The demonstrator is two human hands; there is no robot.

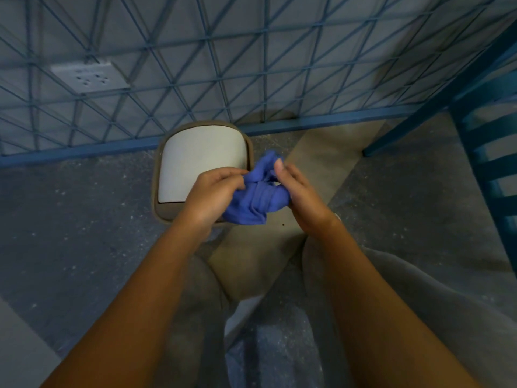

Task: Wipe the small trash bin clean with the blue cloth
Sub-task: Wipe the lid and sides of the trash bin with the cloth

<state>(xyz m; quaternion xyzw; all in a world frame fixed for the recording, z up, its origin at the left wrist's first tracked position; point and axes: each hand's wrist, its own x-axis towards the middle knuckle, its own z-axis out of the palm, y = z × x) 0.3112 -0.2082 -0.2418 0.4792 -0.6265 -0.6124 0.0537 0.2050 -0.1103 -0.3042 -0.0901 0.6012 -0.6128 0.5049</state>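
Note:
A small trash bin (195,161) with a brown rim and a white curved lid stands on the floor against a blue wire grid. The crumpled blue cloth (258,200) hangs bunched between both hands, just above the bin's near right corner. My left hand (215,191) pinches the cloth's left side over the bin's lid. My right hand (300,194) holds the cloth's right side, thumb up against the folds.
A blue wire grid panel (251,65) stands right behind the bin, with a wall socket (91,77) behind it at the left. A blue metal frame with rungs (486,152) rises at the right. My knees in grey trousers (405,289) are below the hands, over speckled grey floor (70,219).

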